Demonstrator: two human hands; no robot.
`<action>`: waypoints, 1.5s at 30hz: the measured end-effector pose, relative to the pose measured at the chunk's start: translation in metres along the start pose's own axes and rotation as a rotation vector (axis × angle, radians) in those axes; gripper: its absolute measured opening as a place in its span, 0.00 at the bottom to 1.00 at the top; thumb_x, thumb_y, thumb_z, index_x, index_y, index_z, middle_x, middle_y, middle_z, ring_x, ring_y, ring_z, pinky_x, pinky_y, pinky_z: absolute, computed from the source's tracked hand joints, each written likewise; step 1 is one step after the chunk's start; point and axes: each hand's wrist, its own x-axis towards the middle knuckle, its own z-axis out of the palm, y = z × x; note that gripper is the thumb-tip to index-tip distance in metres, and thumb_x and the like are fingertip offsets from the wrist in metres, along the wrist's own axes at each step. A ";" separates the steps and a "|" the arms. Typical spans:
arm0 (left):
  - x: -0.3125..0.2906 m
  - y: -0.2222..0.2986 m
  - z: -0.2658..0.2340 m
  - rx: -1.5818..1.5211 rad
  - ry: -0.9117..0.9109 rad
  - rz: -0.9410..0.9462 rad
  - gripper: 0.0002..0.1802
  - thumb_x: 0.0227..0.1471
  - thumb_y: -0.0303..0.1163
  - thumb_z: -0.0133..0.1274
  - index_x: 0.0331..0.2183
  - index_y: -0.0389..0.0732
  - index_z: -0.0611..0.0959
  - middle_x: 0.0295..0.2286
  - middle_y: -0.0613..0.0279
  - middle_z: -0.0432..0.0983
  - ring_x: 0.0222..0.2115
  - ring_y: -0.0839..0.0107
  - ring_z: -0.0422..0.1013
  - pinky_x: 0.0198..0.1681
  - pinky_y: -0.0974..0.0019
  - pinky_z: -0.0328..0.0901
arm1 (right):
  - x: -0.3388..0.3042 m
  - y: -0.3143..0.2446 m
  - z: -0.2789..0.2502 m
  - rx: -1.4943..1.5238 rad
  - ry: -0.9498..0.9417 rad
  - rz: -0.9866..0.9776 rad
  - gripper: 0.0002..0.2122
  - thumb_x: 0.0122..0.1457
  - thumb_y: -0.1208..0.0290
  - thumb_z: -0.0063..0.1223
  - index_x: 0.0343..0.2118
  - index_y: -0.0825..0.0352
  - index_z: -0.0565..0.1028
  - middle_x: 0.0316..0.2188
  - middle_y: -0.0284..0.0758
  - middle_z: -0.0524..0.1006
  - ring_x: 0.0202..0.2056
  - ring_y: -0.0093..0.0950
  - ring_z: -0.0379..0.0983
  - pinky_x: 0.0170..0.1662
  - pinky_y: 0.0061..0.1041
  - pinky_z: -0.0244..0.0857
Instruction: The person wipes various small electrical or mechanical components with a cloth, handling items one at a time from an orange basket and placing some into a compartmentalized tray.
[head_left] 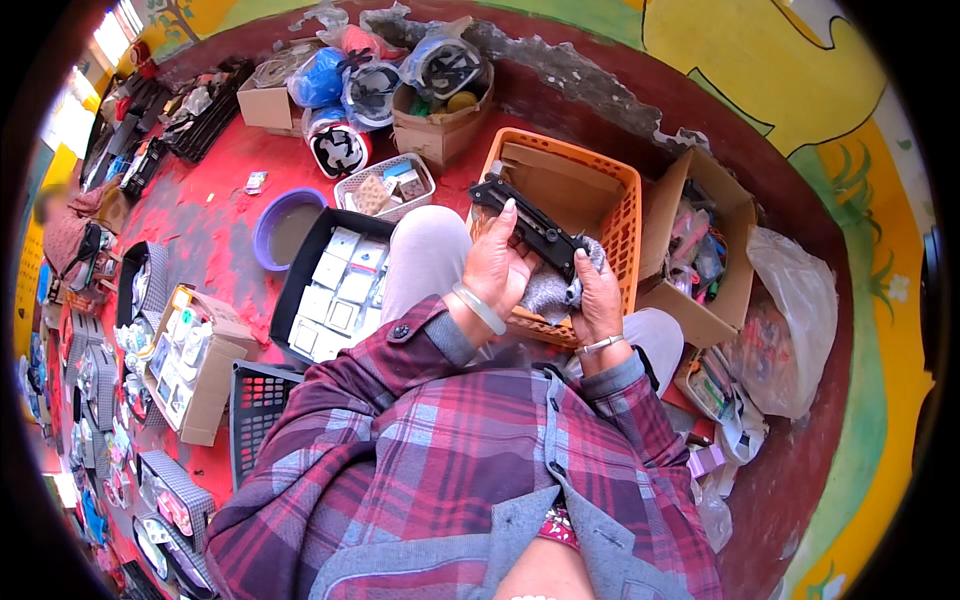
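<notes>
Over my lap I hold a long black object [537,224] with a slotted, bracket-like body; its exact kind I cannot make out. My left hand [497,264] is closed around its left part, thumb lying along the top. At its right end, my right hand [598,298] is closed on a grey cloth [548,290], which bunches under the object and shows above my thumb. Whether the right fingers also grip the black object is hidden. Just beyond both hands stands an orange plastic crate [630,215] with cardboard inside.
Right of the crate is a cardboard box [722,300] of mixed items, beside a clear plastic bag [795,320]. On my left are a black bin [282,305] of white boxes, a purple basin [262,240] and a carton [207,415]. Bagged helmets [372,95] sit by the wall.
</notes>
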 end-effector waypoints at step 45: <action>-0.078 -0.182 0.077 0.885 -1.005 -1.166 0.28 0.60 0.46 0.42 0.55 0.38 0.65 0.53 0.52 0.64 0.55 0.61 0.59 0.58 0.54 0.51 | -0.365 -0.108 -0.204 -0.231 0.943 -0.425 0.16 0.53 0.67 0.57 0.42 0.71 0.74 0.33 0.31 0.76 0.34 0.21 0.72 0.40 0.21 0.64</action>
